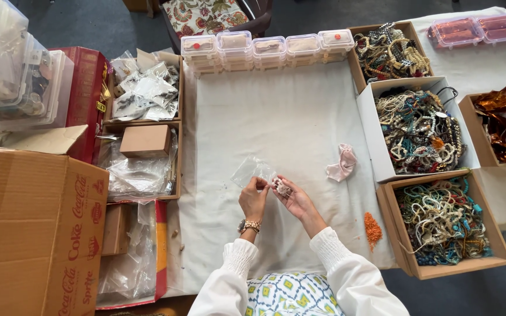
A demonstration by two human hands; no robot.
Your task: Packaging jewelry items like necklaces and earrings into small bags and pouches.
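Two hands meet over the middle of the white cloth (276,117) that covers my table. My left hand (254,198), a watch (249,226) on its wrist, has its fingers pinched together on the edge of a small clear plastic bag (253,170), which stands up from the grip and lies partly against the cloth. My right hand (294,199) is curled, fingers closed around a small pale beaded piece (281,187), held just beside the mouth of the bag and touching the left fingertips. To my right stand three open boxes: a brown box (408,29) at the back with dark and cream bead strings, a white box (376,140) in the middle with mixed teal and cream strings, and a nearer brown box (393,234) full of teal, white and green strings. A further brown box (469,117) holds crumpled copper-coloured foil. Along the back edge runs a row of small clear lidded tubs (267,47). To my left, shallow brown trays (178,117) hold small filled plastic bags and a little closed carton (145,140); a large cardboard carton (30,234) sits nearest. On the cloth lie a crumpled pink fabric scrap (342,164) and a small heap of orange beads (372,228), both well apart from my hands.
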